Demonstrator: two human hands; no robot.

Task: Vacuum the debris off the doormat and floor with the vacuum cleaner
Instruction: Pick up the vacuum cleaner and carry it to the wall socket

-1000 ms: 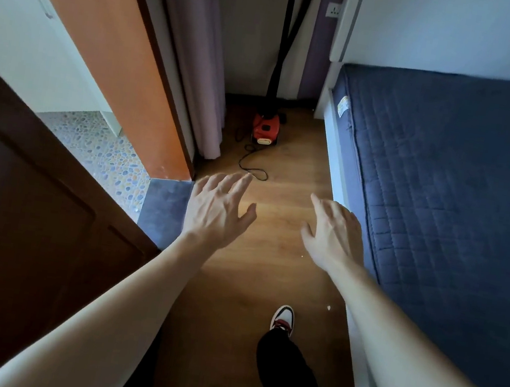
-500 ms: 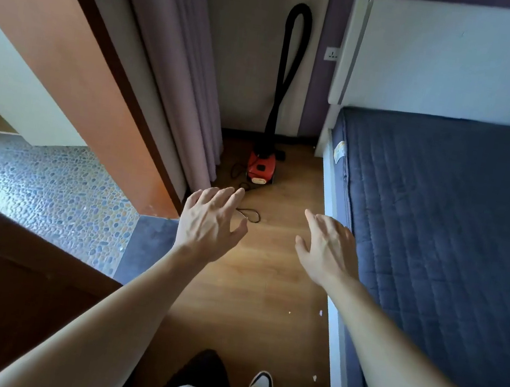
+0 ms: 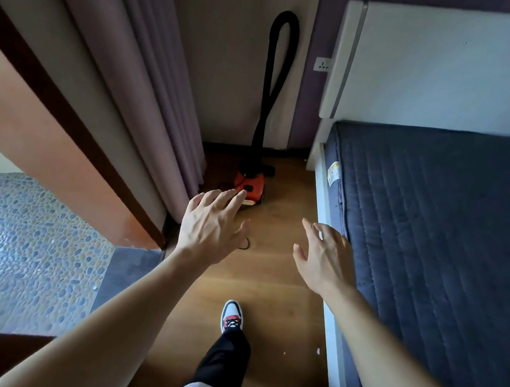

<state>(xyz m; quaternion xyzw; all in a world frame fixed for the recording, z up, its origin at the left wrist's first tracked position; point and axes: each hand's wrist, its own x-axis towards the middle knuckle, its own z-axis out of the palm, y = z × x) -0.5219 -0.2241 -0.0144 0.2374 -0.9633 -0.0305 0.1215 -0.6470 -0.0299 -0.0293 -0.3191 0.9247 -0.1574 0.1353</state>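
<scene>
Two sets of fingers are spread wide with nothing gripped, the left hand and right hand being held out over the wooden floor. At 12 o'clock the red vacuum cleaner is stood by the wall, its black hose looped upward. White debris specks are seen at 5 o'clock beside the bed frame.
</scene>
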